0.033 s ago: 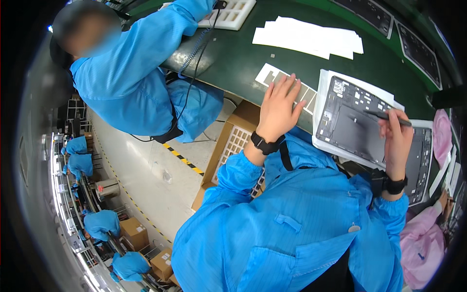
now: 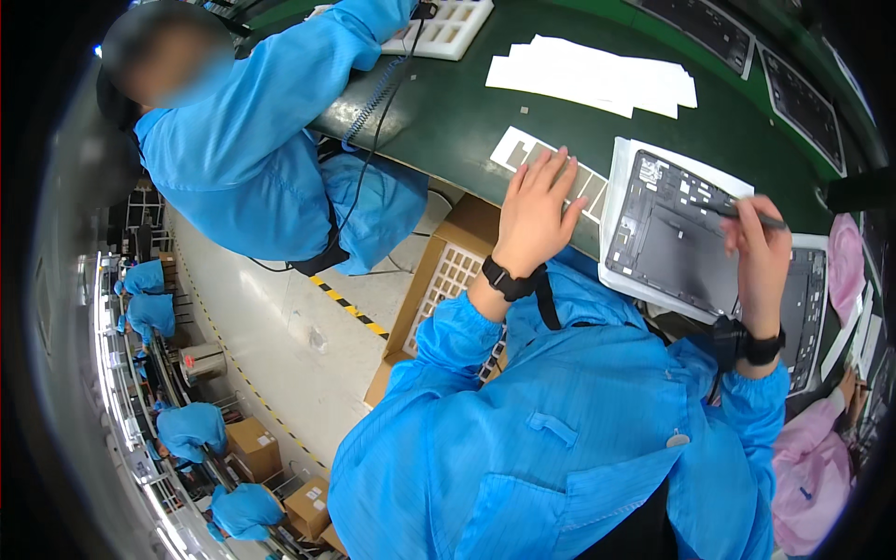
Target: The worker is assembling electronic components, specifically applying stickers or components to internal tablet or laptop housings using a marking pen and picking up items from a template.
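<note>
My left hand (image 2: 537, 213) lies palm down with fingers stretched, over a white sheet with grey strips (image 2: 513, 149) at the table's near edge. In my right hand (image 2: 765, 245) is a slim black pointed tool (image 2: 717, 209) that looks like tweezers, pinched between thumb and fingers. Its tip is over the upper part of a dark tablet-like panel (image 2: 667, 247), which bears several small white patches. Whether the tip touches the panel, I cannot tell. White backing (image 2: 611, 201) shows around the panel. Partly behind my right forearm is a second dark panel (image 2: 805, 322).
White paper sheets (image 2: 588, 75) lie farther back on the green table (image 2: 439, 121). More dark panels (image 2: 798, 103) stand at the far right. A co-worker in blue (image 2: 233, 187) is at the left, beside a coiled cable (image 2: 369, 103). Below the edge is a cardboard box (image 2: 467, 224) with a white tray.
My right hand has moved slightly, and the tool's tip has shifted a little left and away from me across the panel. My left hand stays nearly where it was.
</note>
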The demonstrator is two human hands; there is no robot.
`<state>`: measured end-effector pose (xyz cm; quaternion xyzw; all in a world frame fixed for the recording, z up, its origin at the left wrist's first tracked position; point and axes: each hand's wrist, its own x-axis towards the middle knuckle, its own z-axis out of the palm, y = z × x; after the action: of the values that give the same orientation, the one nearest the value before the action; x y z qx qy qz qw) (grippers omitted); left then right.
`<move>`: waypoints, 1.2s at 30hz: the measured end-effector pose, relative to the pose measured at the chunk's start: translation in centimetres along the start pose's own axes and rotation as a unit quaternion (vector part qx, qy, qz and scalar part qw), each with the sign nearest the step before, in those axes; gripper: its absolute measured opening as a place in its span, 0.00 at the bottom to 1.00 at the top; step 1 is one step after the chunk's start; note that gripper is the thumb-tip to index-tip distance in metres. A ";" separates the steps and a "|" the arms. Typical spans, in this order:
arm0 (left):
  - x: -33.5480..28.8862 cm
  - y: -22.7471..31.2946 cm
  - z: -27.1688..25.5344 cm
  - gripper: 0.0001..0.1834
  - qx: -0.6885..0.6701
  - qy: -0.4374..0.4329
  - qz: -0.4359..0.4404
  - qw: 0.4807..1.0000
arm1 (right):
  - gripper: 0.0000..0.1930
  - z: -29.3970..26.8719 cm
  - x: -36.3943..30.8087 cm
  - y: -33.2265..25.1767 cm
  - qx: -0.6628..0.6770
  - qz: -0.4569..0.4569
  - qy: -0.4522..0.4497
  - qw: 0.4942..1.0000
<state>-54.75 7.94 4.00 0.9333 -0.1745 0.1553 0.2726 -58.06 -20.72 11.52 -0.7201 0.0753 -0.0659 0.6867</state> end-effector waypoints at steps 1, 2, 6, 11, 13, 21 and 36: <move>-0.4 0.0 0.0 0.24 0.026 -0.030 0.010 0.999 | 0.09 1.6 1.3 -1.1 -0.006 -0.008 -0.037 0.999; -0.4 0.1 -0.2 0.24 0.025 -0.021 0.007 0.999 | 0.08 3.8 2.7 -2.1 -0.015 -0.017 -0.076 0.997; -0.4 0.3 0.2 0.25 0.042 0.015 -0.004 0.999 | 0.09 13.0 7.7 -0.1 0.013 -0.024 -0.211 0.977; -0.6 0.1 0.8 0.25 -0.003 0.025 -0.003 1.000 | 0.12 18.2 8.3 4.7 -0.063 -0.028 -0.197 0.978; -0.9 -0.2 0.7 0.24 -0.010 0.026 0.002 1.000 | 0.12 18.8 7.7 5.3 -0.078 -0.039 -0.191 0.978; -0.8 -0.6 0.5 0.21 -0.030 0.047 -0.012 0.998 | 0.11 20.1 6.9 4.2 -0.122 -0.044 -0.175 0.976; -0.9 -0.2 0.8 0.22 -0.030 0.050 -0.018 0.998 | 0.11 19.3 7.1 4.9 -0.054 -0.038 -0.147 0.987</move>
<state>-55.26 7.88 2.89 0.9188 -0.1488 0.1916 0.3115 -47.41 -3.44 5.68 -0.7601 -0.0501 0.0191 0.6476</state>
